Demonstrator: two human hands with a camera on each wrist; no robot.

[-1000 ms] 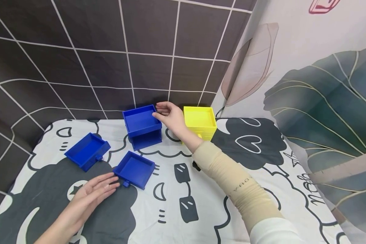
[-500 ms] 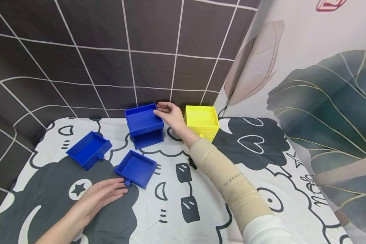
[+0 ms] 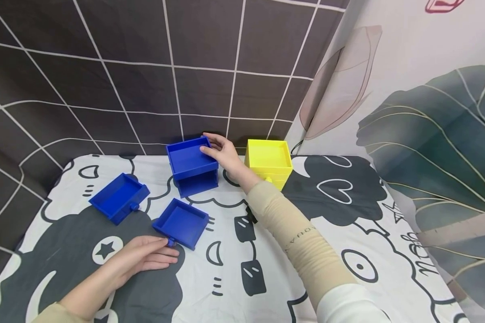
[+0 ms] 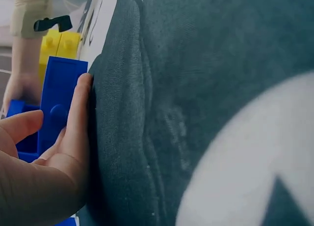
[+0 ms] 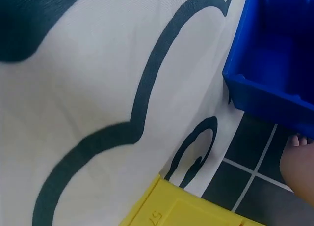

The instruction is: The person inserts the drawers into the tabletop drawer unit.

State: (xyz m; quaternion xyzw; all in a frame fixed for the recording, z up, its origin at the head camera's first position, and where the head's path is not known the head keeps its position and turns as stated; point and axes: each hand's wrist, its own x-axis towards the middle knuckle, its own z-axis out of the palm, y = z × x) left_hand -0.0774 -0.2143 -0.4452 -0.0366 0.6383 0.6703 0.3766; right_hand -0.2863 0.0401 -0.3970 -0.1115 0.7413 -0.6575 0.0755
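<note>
A table (image 3: 222, 278) carries everything; it is covered by a black-and-white printed cloth (image 3: 339, 190). At its far edge, a little left of the middle, stands a blue cabinet (image 3: 195, 170). It is upright, of smooth, evenly coloured blue, with a shallow tray with low walls on the top and, below this, a hollow opening which looks toward the person. The right hand (image 3: 226, 157) holds its far right corner: the thumb lies over the tray rim and the other fingers go behind.

Right of the middle, near the same edge, is a yellow cabinet (image 3: 270, 157), bright lemon in colour, also with a tray on top and with small round knobs on its front.

The left hand (image 3: 141, 253) is at the near blue drawer (image 3: 182, 224), which lies toward the left part of the table. Its thumb and fingers stand apart, on two sides of the round knob (image 4: 59, 112); whether they touch the knob, I cannot tell. This drawer is a shallow box, and its front panel has a slightly raised border. The far blue drawer (image 3: 117, 197) is of similar form, closer to the far left corner, and sits obliquely, its knob turned toward the near drawer.
</note>
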